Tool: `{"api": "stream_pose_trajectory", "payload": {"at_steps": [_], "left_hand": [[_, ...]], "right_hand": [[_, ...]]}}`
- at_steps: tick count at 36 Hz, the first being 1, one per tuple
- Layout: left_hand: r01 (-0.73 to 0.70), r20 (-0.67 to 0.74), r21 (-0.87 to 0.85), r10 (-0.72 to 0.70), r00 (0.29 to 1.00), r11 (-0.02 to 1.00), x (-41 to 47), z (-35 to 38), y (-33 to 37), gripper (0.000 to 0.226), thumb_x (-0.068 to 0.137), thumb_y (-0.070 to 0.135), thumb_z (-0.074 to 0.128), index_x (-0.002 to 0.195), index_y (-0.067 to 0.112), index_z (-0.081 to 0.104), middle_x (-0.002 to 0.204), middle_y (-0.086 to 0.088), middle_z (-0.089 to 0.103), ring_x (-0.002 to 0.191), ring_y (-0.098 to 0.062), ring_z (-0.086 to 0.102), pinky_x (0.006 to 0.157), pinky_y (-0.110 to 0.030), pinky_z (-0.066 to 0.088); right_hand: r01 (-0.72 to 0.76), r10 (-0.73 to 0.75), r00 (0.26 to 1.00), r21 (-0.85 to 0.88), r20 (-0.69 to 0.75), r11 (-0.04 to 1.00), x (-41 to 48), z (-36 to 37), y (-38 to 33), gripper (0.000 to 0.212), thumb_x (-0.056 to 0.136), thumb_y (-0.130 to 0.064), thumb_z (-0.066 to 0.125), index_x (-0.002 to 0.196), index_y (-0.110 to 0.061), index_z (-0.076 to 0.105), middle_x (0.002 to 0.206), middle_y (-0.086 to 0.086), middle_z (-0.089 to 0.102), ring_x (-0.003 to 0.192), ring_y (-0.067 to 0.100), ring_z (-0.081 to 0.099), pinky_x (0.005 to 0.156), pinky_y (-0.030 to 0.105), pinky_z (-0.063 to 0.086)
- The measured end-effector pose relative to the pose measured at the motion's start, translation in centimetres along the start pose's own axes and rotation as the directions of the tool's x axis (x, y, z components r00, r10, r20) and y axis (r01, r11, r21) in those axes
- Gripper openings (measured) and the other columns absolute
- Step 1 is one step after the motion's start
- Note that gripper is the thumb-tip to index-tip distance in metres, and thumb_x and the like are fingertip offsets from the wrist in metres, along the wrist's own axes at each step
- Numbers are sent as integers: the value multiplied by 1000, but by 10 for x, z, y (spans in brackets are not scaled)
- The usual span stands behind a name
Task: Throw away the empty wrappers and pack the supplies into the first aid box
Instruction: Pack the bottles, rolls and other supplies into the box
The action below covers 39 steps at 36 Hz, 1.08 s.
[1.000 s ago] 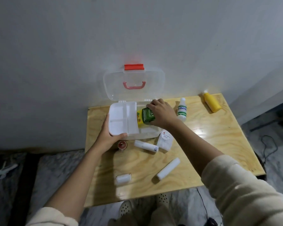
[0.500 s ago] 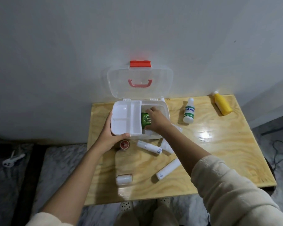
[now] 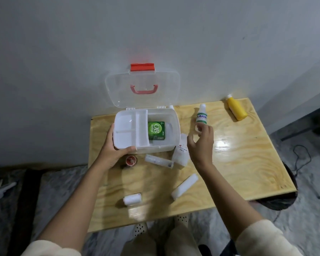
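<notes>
The white first aid box (image 3: 174,126) stands open at the table's back left, its clear lid (image 3: 142,85) leaning on the wall. A green packet (image 3: 156,130) lies flat inside it, beside the white divided tray (image 3: 129,132). My left hand (image 3: 112,148) grips the tray's front left corner. My right hand (image 3: 201,143) hovers open right of the box, fingers just below a small white bottle (image 3: 201,115) with a green label. A white packet (image 3: 181,154), a white tube (image 3: 158,160), a small red tin (image 3: 131,160) and two white rolls (image 3: 184,185) (image 3: 132,199) lie on the table.
A yellow bottle (image 3: 236,110) lies at the back right corner of the wooden table (image 3: 238,163). The grey wall rises right behind the box. A cable (image 3: 301,159) trails on the floor to the right, and my feet show under the front edge.
My right hand let go of the green packet inside the box and moved out to the right, toward the small white bottle. The left hand stayed on the tray.
</notes>
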<state>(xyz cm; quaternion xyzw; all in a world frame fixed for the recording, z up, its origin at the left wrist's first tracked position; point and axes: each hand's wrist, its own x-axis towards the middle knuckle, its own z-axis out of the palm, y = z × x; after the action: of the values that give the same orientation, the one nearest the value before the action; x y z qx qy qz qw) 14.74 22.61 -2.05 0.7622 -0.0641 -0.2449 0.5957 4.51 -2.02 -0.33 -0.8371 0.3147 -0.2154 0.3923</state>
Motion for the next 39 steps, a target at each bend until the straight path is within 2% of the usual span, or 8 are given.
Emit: {"api": "stream_pose_trajectory", "payload": {"at_steps": [5,10,14,18,22,29,33,39], "left_hand": [[-9,-16,0,9,1000,1000,0,1,-2,119,58,29,90,151,34,16,147,14,34,135,-9,34,113,-35,34],[5,-12,7,-5,1000,1000,-1,1,-2,121,55,33,88,151,33,14,142,17,34,134,-6,33,111,-32,33],[26,3,-5,-26,1000,1000,-1,0,-1,127,51,40,86,152,32,11,146,16,33,135,-6,33,112,-34,33],[6,-1,-18,-6,1000,1000,-1,2,0,117,63,22,87,152,30,11,147,13,34,135,-8,33,115,-38,32],[-1,12,-18,1,1000,1000,-4,3,6,118,49,40,85,147,39,19,139,20,41,129,-5,39,108,-30,37],[36,30,-6,-36,999,999,-7,0,11,123,46,45,88,147,43,19,149,12,34,136,-12,35,113,-43,36],[38,21,0,-38,999,999,-8,0,12,115,45,46,86,141,49,23,147,9,35,133,-14,38,110,-42,39],[22,21,-5,-22,1000,1000,-6,3,10,109,62,26,86,145,42,18,144,9,37,133,-14,37,106,-35,39]], "right_hand": [[-212,270,940,-265,207,941,-39,16,36,64,79,-32,68,122,5,38,123,22,41,115,35,37,95,40,35],[-229,313,937,-398,158,888,-40,32,37,82,66,-58,71,114,2,42,115,18,46,109,34,41,92,40,37],[-284,354,920,-339,167,897,-31,29,36,74,68,-46,73,114,3,41,116,19,45,111,34,39,92,38,36],[-369,412,901,-260,137,892,-26,17,40,64,68,-38,75,109,2,46,113,21,48,110,37,43,88,41,40],[-400,409,911,-127,54,907,-20,-2,37,57,59,-42,74,98,-5,55,98,15,57,94,32,55,74,43,51],[7,-10,992,19,130,1000,9,-36,-16,61,64,-24,80,119,-10,57,109,5,55,96,14,49,79,25,38],[243,-166,893,-138,418,960,30,-35,-48,70,64,-23,79,128,-9,52,121,7,56,101,17,49,80,23,37],[485,-135,705,-335,696,808,42,-13,-72,60,68,-17,74,123,-1,55,117,14,56,105,26,50,83,32,49]]}}
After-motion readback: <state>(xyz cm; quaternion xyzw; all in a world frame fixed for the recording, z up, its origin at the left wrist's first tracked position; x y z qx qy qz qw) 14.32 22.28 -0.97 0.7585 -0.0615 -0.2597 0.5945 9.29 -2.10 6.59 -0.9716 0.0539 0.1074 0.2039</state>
